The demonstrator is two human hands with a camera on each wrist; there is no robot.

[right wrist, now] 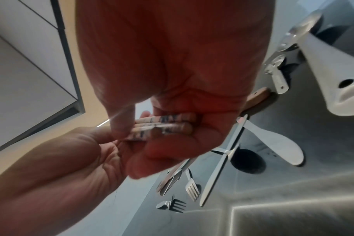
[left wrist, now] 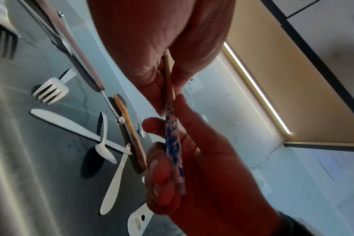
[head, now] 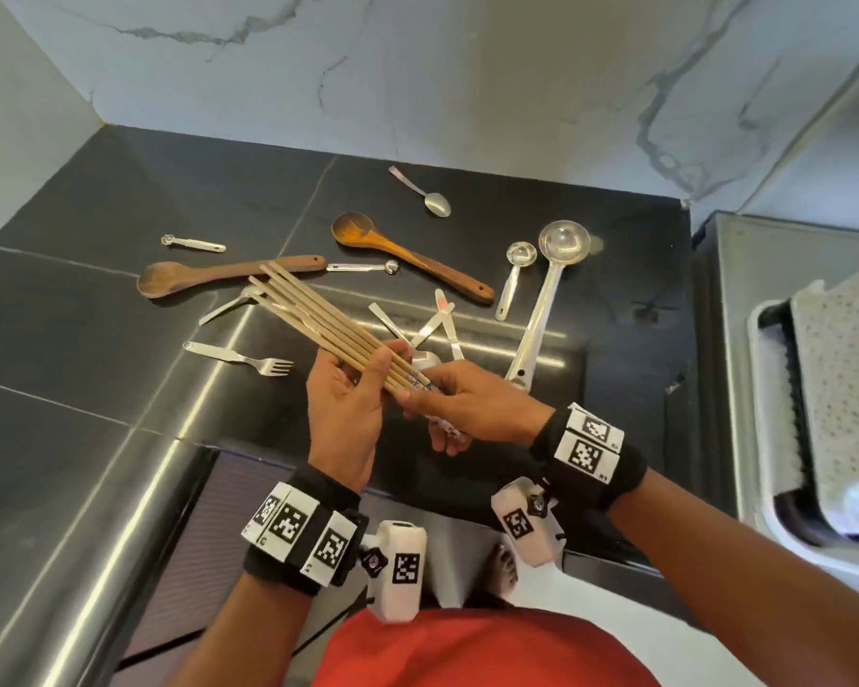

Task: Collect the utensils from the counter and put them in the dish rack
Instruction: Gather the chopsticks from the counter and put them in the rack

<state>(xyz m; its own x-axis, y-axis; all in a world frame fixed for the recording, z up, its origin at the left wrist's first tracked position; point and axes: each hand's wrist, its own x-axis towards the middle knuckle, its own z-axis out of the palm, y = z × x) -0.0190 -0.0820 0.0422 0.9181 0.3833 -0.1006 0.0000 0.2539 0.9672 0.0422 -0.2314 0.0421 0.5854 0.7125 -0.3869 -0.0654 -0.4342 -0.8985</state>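
Note:
Both hands hold a bundle of several wooden chopsticks (head: pixel 318 319) above the black counter (head: pixel 95 300). My left hand (head: pixel 363 374) grips the bundle near its middle, thumb over the sticks. My right hand (head: pixel 417 394) pinches the blue-patterned ends (left wrist: pixel 173 143), also seen as patterned ends (right wrist: pixel 164 126) in the right wrist view. On the counter lie two wooden spoons (head: pixel 407 255) (head: pixel 209 277), a steel ladle (head: pixel 546 300), a smaller scoop (head: pixel 514 275), a teaspoon (head: pixel 427 195), two forks (head: pixel 249 359) (head: pixel 229 304), measuring spoons (head: pixel 194 243) and crossed cutlery (head: pixel 432 329).
The dish rack (head: pixel 814 399) with a dotted mat stands on a steel drainboard (head: pixel 720 339) at the right. A marble wall (head: pixel 417 66) backs the counter. The counter's front edge runs just below my hands.

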